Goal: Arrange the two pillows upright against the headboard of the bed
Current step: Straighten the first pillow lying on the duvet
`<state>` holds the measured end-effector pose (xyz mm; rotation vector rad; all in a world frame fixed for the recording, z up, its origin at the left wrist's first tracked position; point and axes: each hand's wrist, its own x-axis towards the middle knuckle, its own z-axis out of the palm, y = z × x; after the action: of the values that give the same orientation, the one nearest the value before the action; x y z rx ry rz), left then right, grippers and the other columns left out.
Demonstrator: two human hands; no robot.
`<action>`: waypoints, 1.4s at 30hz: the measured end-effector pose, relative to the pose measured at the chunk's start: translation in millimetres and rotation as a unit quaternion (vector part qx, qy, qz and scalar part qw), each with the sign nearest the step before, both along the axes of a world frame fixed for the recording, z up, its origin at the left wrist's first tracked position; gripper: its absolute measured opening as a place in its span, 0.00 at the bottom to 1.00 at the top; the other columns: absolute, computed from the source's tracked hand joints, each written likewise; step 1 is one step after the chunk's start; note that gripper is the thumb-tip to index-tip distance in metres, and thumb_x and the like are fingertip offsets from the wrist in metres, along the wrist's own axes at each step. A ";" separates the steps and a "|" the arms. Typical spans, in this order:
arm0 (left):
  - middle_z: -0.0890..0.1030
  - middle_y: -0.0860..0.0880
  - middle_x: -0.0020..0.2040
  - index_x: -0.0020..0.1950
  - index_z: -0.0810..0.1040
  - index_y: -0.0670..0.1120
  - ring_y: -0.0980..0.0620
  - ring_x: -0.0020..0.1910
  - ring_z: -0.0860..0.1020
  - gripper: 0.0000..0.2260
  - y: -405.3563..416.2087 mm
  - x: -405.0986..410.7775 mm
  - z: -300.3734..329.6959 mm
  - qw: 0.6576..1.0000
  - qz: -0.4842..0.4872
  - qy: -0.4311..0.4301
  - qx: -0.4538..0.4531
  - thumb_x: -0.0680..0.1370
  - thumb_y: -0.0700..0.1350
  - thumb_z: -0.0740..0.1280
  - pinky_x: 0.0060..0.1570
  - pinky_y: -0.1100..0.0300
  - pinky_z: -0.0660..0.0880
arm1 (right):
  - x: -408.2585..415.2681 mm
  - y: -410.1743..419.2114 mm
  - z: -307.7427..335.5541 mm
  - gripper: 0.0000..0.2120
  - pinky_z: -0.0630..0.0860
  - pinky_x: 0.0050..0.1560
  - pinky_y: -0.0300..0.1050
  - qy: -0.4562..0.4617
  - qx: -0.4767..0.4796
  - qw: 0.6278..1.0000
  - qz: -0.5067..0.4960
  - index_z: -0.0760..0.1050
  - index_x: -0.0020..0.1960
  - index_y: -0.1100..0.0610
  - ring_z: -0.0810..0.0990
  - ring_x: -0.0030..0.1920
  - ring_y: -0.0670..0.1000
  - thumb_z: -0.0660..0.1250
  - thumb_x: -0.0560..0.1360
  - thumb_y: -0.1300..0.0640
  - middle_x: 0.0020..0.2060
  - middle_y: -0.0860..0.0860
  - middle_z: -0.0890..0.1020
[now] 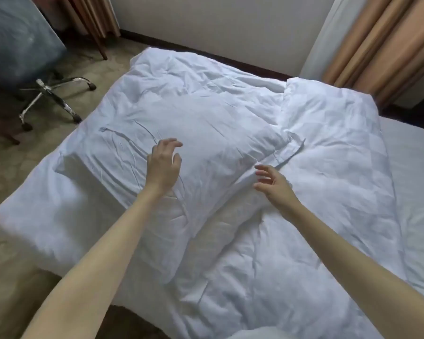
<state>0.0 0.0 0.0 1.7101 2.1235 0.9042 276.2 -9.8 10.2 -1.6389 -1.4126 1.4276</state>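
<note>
Lying flat on the rumpled white duvet [304, 216], a white pillow [181, 123] stretches crosswise under both outstretched bare arms, its creased cover slightly dented beneath the left hand [162, 167]. That hand is palm-down over the pillow's middle, wrist straight, its fingers [171, 143] spread and loosely curled, holding nothing; whether the palm actually presses the cloth cannot be told. The right hand [274, 187] hovers at the pillow's near-right edge, turned partly sideways, its fingers [262, 170] splayed and bent toward the left hand, also gripping nothing. Just beyond the right fingers sits the pillow's pointed corner, with a folded flap of the cover beside it. Farther past them a second plump white shape [328, 123] lies on the bed; whether it is the other pillow or a fold of duvet is unclear. Beyond the left fingers, off the bed, a chrome-legged swivel chair [52, 99] stands on the carpet, and tan curtains [389, 50] hang beyond the right fingers.
</note>
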 end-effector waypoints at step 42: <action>0.82 0.34 0.46 0.43 0.77 0.38 0.34 0.49 0.78 0.14 69.9 66.5 32.7 0.993 0.031 0.076 -0.081 0.78 0.48 0.59 0.45 0.49 0.71 | 46.6 88.3 16.4 0.08 0.73 0.45 0.45 0.073 -0.056 0.993 -0.073 0.78 0.47 0.60 0.83 0.38 0.53 0.61 0.74 0.66 0.37 0.54 0.84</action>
<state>66.5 69.9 32.7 1.6886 2.2889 0.6131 322.8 78.5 26.6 -1.6338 -1.1270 1.5316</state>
